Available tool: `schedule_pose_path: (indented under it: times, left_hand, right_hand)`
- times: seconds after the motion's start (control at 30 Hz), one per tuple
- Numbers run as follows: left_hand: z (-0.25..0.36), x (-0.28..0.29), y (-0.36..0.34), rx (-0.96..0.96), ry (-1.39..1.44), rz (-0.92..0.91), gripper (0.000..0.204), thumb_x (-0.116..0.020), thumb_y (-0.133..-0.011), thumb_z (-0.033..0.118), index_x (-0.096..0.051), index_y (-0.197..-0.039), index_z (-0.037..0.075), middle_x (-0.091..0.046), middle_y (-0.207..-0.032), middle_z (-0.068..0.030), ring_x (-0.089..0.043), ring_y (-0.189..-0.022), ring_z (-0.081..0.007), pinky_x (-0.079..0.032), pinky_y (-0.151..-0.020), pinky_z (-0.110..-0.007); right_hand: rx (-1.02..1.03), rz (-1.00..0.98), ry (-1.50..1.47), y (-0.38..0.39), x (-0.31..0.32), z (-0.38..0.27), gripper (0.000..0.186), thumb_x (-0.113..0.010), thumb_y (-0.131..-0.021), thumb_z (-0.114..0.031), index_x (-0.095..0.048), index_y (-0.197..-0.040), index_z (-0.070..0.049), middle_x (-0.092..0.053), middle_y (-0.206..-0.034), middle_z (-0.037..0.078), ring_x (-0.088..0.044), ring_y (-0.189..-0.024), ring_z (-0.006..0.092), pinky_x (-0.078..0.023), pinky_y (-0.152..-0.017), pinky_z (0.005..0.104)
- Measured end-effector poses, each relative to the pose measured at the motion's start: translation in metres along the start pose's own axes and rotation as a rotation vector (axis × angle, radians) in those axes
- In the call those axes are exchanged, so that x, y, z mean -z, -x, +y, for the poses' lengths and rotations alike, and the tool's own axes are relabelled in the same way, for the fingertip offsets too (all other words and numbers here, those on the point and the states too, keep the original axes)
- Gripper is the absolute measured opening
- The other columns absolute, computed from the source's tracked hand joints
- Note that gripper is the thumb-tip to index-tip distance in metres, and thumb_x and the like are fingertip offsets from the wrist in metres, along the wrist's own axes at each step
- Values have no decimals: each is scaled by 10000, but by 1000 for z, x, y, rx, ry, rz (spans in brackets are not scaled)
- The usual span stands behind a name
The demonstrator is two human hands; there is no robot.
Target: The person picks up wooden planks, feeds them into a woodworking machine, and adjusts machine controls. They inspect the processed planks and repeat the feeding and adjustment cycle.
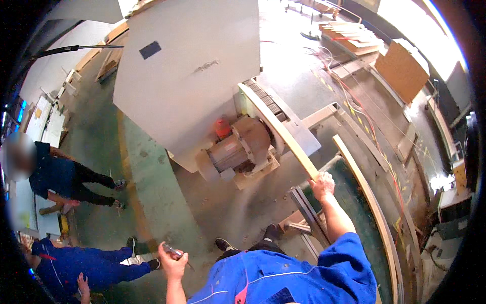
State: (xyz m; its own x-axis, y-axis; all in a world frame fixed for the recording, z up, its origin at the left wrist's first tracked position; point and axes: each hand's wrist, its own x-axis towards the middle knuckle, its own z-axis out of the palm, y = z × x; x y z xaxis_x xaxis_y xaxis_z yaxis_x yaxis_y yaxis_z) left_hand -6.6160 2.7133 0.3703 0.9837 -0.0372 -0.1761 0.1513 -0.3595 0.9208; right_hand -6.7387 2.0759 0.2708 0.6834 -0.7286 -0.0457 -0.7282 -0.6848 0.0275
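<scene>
My right hand (pixel 322 186) is closed on the near end of a long pale wooden strip (pixel 283 133). The strip slopes up and away beside a slatted metal track on the big grey machine (pixel 192 66). Down at the lower left, my left hand (pixel 173 259) is wrapped round a small dark grey tool (pixel 172 250) with a thin part jutting out below the fingers; its kind is unclear. A motor (pixel 238 147) on a wooden block sits left of the strip. Right of my right arm, a second wooden strip (pixel 372 202) runs along a green-topped table (pixel 354 218).
Two other people stand at the left, one in dark clothes (pixel 50 169) and one in blue (pixel 86 263). Metal rails (pixel 309 210) stand just left of my right forearm. Cables (pixel 349 93) cross the floor at the right. Stacked boards (pixel 354 40) and a brown panel (pixel 402 71) stand farther back.
</scene>
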Motion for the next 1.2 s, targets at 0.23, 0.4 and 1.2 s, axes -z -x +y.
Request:
schedule_pose_path:
  times: [0.23, 0.4, 1.2]
  left_hand:
    - [37, -7, 2, -90, -5, 83, 925, -821, -723, -35, -285, -1465, 97, -627, -891, -63, -638, -785, -127, -561, -749, -308]
    - [31, 38, -37, -45, 46, 79, 937, -852, -713, 1, -296, -1462, 90, -639, -911, -73, -672, -815, -152, -571, -761, -329]
    - [-13, 332, -418, 32, -34, 239, 937, -786, -679, -68, -301, -1467, 82, -606, -882, -57, -642, -768, -145, -543, -733, -294]
  right_hand:
    - [-38, -48, 83, 6, 56, -50, 616, -731, -830, -542, -623, -1141, -22, -616, -1194, 129, -605, -1090, 311, -506, -893, 449]
    - [355, 110, -862, 3, 108, -222, 513, -765, -851, -354, -617, -1201, -9, -624, -1160, 167, -584, -1094, 285, -486, -916, 401]
    - [1702, 236, -2341, -4, 390, -853, 337, -661, -867, -442, -644, -1009, -136, -569, -907, 41, -533, -945, 230, -438, -773, 355]
